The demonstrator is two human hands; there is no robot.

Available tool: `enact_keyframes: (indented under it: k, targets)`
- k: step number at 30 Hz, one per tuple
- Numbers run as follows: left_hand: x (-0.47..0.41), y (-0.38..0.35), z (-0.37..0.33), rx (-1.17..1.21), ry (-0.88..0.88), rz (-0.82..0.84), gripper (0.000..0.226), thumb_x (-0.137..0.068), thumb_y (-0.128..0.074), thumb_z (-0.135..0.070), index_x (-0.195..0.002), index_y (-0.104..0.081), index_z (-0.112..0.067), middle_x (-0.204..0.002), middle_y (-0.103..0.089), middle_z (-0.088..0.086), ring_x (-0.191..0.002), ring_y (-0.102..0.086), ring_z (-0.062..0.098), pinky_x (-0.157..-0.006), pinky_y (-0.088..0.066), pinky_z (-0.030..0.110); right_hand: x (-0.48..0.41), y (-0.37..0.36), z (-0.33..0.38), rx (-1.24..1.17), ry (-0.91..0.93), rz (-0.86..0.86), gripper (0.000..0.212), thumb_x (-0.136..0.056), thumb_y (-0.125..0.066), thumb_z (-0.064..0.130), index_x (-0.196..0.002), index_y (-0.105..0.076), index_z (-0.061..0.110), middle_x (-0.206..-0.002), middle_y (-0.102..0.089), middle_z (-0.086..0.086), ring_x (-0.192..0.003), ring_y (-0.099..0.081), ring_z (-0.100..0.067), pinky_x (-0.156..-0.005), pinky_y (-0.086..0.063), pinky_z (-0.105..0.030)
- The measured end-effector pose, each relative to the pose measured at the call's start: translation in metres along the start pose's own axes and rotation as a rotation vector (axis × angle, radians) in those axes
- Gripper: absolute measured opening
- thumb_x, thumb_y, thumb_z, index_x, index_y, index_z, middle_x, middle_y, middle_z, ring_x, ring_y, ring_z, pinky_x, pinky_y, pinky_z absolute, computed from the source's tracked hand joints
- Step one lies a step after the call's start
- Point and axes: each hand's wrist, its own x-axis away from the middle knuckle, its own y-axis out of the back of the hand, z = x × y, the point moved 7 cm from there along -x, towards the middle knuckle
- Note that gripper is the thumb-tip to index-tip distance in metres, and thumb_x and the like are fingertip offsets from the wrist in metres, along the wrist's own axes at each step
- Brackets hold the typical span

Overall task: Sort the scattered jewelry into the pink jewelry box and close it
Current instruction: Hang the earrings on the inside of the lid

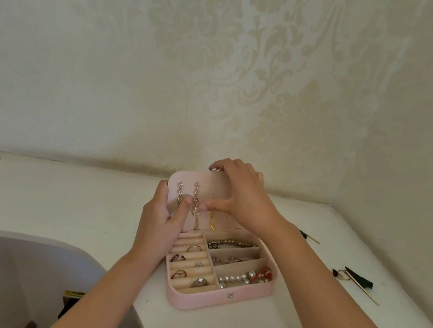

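Head view: the pink jewelry box sits mid-counter, just in front of you, with its lid up and leaning back toward the wall. Your left grip clamps the lid's left edge, thumb on the inner face and the other fingers hidden behind it. Your right grip curls over the top right corner with the thumb pressed on the inner face; it covers the right part of the lid.

Two sparkly drop earrings and a gold pendant hang on the inner face. A thin chain hangs between them, too fine to read.

In the base, rings sit in the left rolls. A bead bracelet lies in the back right slot and a pearl bracelet in the front one. The middle slot holds a tangle I can't resolve.

A green tassel earring lies on the counter well right of the box. A second one is mostly hidden behind your right forearm.
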Motion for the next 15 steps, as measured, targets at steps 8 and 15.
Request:
enact_keyframes:
  k: [8,15]
  targets:
    - [-0.002,-0.002,0.002,0.028,0.026,0.022,0.019,-0.088,-0.063,-0.027,-0.093,-0.051,-0.013,-0.068,-0.069,-0.014,-0.06,-0.061,-0.002,-0.056,-0.045,0.018,0.003,-0.013,0.009,0.163,0.014,-0.007,0.097,-0.057,-0.081,0.05,-0.139,-0.035,0.025,-0.133,-0.043,0.0,-0.125,-0.033,-0.021,-0.089,-0.021,-0.029]
    - [-0.002,-0.003,0.006,0.046,0.091,0.019,0.033,-0.077,-0.075,-0.03,-0.098,-0.054,-0.016,-0.088,-0.066,-0.012,-0.079,-0.062,0.004,-0.065,-0.048,0.025,0.008,0.035,-0.01,-0.299,-0.145,0.18,0.068,-0.072,-0.08,0.021,-0.132,-0.047,0.025,-0.132,-0.051,0.005,-0.122,-0.046,-0.008,-0.099,-0.039,-0.021]
